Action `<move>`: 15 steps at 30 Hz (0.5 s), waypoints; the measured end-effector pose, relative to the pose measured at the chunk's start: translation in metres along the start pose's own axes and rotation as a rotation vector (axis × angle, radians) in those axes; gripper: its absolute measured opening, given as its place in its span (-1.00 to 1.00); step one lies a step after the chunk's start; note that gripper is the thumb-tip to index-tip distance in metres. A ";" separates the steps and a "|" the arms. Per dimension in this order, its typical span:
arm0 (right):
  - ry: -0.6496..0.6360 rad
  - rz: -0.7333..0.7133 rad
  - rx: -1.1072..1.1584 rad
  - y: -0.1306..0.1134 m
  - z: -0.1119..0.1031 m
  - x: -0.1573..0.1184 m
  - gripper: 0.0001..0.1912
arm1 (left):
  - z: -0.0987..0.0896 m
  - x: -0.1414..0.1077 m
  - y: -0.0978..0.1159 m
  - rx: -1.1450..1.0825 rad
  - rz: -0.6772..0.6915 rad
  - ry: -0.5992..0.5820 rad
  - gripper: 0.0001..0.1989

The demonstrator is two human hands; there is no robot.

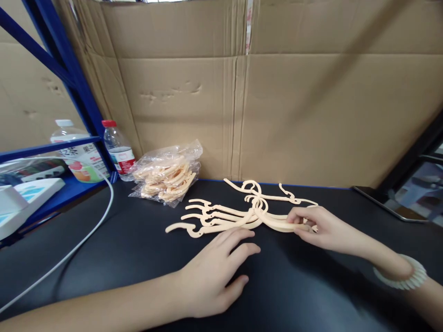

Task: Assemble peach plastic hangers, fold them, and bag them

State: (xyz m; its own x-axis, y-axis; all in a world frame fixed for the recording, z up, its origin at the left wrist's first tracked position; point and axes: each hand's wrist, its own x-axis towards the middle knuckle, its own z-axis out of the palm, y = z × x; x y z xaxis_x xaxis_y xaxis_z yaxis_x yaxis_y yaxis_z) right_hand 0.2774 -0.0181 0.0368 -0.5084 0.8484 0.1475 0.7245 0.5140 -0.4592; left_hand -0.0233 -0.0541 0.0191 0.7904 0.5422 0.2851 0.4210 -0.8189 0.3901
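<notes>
Several cream plastic folding hangers (pixel 224 227) lie overlapped on the black tabletop, their hooked arm ends fanned to the left. My right hand (pixel 318 228) pinches the right arms of the front hangers between thumb and fingers. Just in front of the hangers hovers my left hand (pixel 224 267), open, fingers spread and pointing right, with nothing in it. Its fingertips are near the front hanger; whether they touch it I cannot tell. Behind the group lies another hanger (pixel 273 198), its arms stretched left and right.
A clear plastic bag (pixel 166 175) of more cream hangers sits at the back left, beside a red-capped bottle (pixel 119 152). A white cable (pixel 83 249) curves across the left side near a blue shelf (pixel 51 147). A dark flat device (pixel 389 204) lies at the right. Cardboard (pixel 311 101) stands behind.
</notes>
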 end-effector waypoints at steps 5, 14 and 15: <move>-0.087 0.021 -0.102 0.002 -0.002 -0.003 -0.84 | 0.000 0.000 0.000 0.035 0.022 -0.060 -0.55; -0.080 -0.038 -0.196 0.014 -0.010 -0.006 -0.81 | -0.001 0.001 0.002 0.053 0.042 -0.055 -0.54; -0.072 -0.038 -0.209 0.015 -0.011 -0.006 -0.81 | -0.001 0.001 0.002 0.056 0.044 -0.057 -0.54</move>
State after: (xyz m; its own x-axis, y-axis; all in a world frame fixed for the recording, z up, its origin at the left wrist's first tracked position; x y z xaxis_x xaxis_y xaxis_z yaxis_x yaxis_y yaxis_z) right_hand 0.2967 -0.0140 0.0387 -0.5637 0.8205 0.0950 0.7811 0.5669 -0.2618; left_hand -0.0221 -0.0548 0.0210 0.8323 0.4948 0.2498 0.4079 -0.8519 0.3284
